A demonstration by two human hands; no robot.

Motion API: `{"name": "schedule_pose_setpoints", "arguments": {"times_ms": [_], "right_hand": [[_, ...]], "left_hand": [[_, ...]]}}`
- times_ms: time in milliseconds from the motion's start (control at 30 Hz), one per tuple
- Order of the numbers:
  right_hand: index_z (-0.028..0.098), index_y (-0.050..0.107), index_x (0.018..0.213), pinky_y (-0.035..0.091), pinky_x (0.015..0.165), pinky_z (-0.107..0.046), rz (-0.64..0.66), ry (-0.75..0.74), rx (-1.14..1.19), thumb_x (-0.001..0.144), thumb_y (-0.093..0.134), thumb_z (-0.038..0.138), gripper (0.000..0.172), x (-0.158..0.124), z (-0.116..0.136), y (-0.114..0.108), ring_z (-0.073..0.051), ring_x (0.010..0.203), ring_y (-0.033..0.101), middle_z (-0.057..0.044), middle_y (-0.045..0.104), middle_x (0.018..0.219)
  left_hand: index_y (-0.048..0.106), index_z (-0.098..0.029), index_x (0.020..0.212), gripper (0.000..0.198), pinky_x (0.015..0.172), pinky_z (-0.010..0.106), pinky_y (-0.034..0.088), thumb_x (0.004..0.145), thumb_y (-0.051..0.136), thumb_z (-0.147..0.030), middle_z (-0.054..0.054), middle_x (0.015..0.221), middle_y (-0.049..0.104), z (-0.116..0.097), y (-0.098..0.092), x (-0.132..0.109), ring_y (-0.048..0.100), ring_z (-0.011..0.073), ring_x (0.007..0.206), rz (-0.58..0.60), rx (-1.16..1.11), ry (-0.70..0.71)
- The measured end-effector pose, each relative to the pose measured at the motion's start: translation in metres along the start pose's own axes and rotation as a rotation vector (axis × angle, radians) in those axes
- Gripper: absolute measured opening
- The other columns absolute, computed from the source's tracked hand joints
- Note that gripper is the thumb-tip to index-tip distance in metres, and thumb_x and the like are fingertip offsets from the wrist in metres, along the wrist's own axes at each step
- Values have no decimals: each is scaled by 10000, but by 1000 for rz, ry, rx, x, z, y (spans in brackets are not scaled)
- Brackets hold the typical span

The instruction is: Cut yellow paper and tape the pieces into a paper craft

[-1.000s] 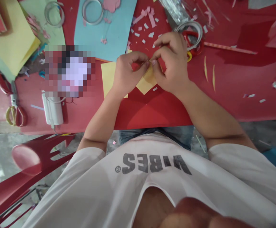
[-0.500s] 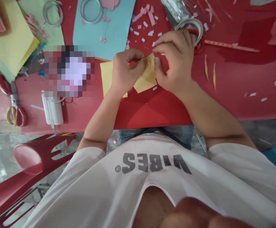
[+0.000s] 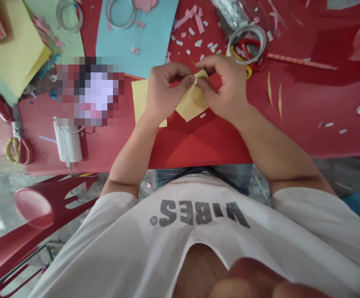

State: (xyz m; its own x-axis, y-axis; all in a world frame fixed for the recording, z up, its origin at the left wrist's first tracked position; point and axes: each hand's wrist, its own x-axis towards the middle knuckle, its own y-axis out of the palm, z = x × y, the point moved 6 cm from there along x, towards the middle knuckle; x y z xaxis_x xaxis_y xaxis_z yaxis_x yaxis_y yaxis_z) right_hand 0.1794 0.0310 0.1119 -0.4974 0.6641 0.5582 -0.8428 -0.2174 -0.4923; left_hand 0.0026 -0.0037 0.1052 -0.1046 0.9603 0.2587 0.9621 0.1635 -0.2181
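Between my hands is a small piece of yellow paper (image 3: pixel 192 103), tilted with one corner pointing towards me. My left hand (image 3: pixel 166 93) pinches its upper left edge between thumb and fingers. My right hand (image 3: pixel 226 82) grips the upper right side, its thumb pressed on the paper close to the left thumb. The paper's top edge is partly hidden by the fingertips. Under my left hand and wrist lies another yellow paper square (image 3: pixel 139 101) on the red table (image 3: pixel 198 147).
Right of my right hand lie a tape roll (image 3: pixel 262 41), red-handled scissors (image 3: pixel 256 62) and a pink striped pencil (image 3: pixel 302 61). Paper scraps (image 3: pixel 198 43) lie beyond my hands. Blue paper (image 3: pixel 121 54), a white power bank (image 3: pixel 69 145) and more scissors (image 3: pixel 17 132) are on the left.
My right hand has moved down and left, closing its thumb and fingers on the yellow paper beside the left hand. The paper has turned slightly and shifted right.
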Motion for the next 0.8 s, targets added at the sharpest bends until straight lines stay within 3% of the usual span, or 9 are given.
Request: {"name": "schedule_pose_setpoints", "arguments": {"times_ms": [133, 333, 500, 567, 733, 800], "right_hand": [[375, 643, 1318, 535, 949, -533, -17, 4, 54, 1115, 596, 478, 232, -1, -3, 1, -309, 1006, 681, -33, 714, 1110], [377, 606, 1344, 575, 977, -523, -8, 48, 57, 1112, 555, 609, 332, -3, -8, 4, -305, 1038, 672, -47, 687, 1161], [426, 575, 1329, 603, 1014, -553, 26, 180, -27, 1055, 651, 632, 351, -5, -15, 6, -322, 1065, 686, -29, 705, 1151], [427, 578, 1334, 611, 995, -554, 2, 163, -4, 1052, 663, 631, 359, -4, -13, 5, -318, 1043, 688, -25, 695, 1126], [400, 558, 1372, 611, 964, -540, -4, 139, 51, 1045, 668, 652, 427, -4, -12, 4, -295, 957, 683, -23, 663, 1046], [407, 553, 1376, 603, 994, -548, 22, 171, 51, 1032, 701, 645, 444, -5, -13, 5, -305, 994, 694, -16, 669, 1043]], "left_hand": [[816, -364, 832, 62, 801, 496, 576, 872, 854, -392, 1, 858, 781, 1, 0, 1, 717, 285, 821, 22, -29, -15], [838, -331, 889, 73, 817, 500, 595, 934, 809, -380, 10, 898, 794, 0, -1, 1, 723, 279, 850, 76, -7, -27], [807, -367, 830, 219, 957, 574, 613, 752, 977, -480, -7, 892, 801, 11, 0, 4, 717, 325, 937, 99, -65, -147], [815, -374, 867, 205, 973, 589, 611, 772, 958, -485, -3, 919, 803, 11, -1, 5, 718, 331, 961, 106, -60, -152], [813, -384, 903, 227, 888, 491, 639, 754, 976, -431, -37, 924, 794, -6, 0, 2, 689, 268, 901, 136, 28, -77], [811, -346, 923, 128, 893, 461, 637, 855, 907, -398, -23, 934, 784, -12, 0, 0, 689, 254, 917, 128, 67, -50]]}}
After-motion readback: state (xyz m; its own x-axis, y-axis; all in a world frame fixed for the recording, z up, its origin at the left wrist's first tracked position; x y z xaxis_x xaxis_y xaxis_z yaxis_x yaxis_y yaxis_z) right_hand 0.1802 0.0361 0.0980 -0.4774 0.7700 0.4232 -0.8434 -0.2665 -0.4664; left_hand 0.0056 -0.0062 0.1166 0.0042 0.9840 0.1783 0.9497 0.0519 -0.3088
